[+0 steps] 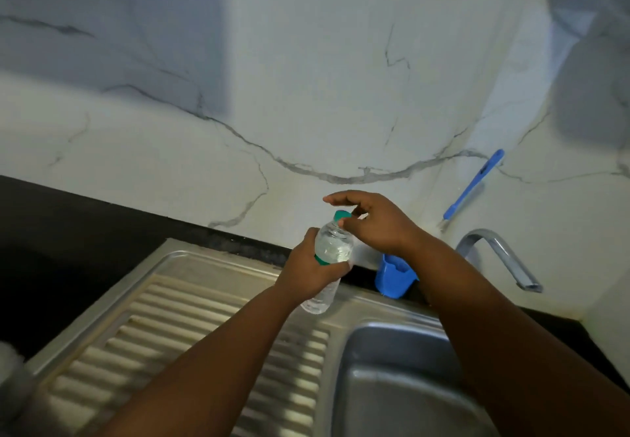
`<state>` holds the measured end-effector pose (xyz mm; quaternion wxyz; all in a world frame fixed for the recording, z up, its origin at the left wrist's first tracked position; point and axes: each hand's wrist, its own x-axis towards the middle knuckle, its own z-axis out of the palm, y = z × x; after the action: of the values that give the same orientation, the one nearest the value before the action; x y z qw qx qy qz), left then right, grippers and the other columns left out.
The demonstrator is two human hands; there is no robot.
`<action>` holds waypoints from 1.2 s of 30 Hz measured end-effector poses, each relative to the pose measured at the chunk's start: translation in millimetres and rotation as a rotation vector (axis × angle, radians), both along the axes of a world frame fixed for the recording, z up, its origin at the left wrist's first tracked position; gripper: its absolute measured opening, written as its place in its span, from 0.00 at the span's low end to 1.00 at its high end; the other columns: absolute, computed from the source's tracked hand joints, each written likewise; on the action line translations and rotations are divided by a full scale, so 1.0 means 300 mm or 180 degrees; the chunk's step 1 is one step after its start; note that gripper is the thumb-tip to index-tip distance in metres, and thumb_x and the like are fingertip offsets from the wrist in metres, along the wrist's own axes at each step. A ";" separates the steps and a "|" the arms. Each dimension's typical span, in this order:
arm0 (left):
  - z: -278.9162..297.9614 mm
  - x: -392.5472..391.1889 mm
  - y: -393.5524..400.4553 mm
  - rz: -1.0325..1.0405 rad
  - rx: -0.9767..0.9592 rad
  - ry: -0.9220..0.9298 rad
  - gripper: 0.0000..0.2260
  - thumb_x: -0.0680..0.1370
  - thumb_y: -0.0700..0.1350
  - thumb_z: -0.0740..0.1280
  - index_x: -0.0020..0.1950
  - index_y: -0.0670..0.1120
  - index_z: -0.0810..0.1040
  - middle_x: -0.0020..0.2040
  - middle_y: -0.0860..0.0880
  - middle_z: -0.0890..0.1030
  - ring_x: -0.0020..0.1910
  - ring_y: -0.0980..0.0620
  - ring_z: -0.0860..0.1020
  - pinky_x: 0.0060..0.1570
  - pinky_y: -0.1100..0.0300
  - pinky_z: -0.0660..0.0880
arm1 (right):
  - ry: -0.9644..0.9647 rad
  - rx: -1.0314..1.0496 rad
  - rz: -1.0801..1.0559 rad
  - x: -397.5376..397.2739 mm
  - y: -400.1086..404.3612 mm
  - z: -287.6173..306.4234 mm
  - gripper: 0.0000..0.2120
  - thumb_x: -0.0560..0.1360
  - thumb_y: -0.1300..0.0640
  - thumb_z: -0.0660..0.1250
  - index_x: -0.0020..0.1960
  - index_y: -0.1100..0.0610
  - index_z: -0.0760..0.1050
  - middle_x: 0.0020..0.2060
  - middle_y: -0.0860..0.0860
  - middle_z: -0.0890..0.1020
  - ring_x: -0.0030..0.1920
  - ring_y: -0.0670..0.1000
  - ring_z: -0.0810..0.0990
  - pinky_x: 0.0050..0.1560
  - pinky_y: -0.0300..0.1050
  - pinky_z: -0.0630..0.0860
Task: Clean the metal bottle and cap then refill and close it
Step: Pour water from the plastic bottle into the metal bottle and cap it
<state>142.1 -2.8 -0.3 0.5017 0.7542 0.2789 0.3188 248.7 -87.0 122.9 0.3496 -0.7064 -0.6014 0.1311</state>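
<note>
Left hand grips the bottle, right hand pinches the cap — looks like opening it, a firm twist next.

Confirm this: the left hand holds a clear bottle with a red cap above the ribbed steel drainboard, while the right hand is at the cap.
Not quite: the cap is green, not red. The head view shows the left hand holding the clear bottle above the ribbed steel drainboard, while the right hand is at the cap.
</note>
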 end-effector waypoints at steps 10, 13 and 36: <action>0.049 -0.239 -0.118 0.0181 0.0028 -0.0037 0.27 0.64 0.56 0.77 0.57 0.53 0.71 0.50 0.55 0.81 0.48 0.56 0.81 0.51 0.53 0.79 | -0.1113 -0.0943 -0.0077 -0.214 -0.053 0.133 0.14 0.74 0.48 0.70 0.55 0.54 0.80 0.44 0.48 0.81 0.32 0.40 0.71 0.34 0.32 0.67; 0.051 -0.312 -0.125 0.0303 -0.0015 0.0023 0.26 0.66 0.53 0.78 0.58 0.51 0.72 0.49 0.55 0.80 0.47 0.56 0.80 0.50 0.55 0.78 | -0.0738 -0.0692 0.0096 -0.252 -0.065 0.166 0.12 0.73 0.55 0.71 0.57 0.52 0.80 0.47 0.49 0.79 0.35 0.41 0.73 0.36 0.31 0.69; -0.052 -0.623 -0.126 0.1651 -0.0290 0.0028 0.31 0.65 0.51 0.80 0.61 0.53 0.66 0.54 0.52 0.77 0.51 0.50 0.78 0.50 0.56 0.76 | -0.0313 -0.0952 0.0021 -0.584 -0.141 -0.752 0.14 0.72 0.47 0.68 0.55 0.43 0.68 0.50 0.42 0.79 0.55 0.40 0.77 0.74 0.48 0.46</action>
<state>-44.9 -40.6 -15.9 0.4354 0.6355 0.4792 0.4207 73.3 -129.3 -102.7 0.2102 -0.7542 -0.5938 0.1856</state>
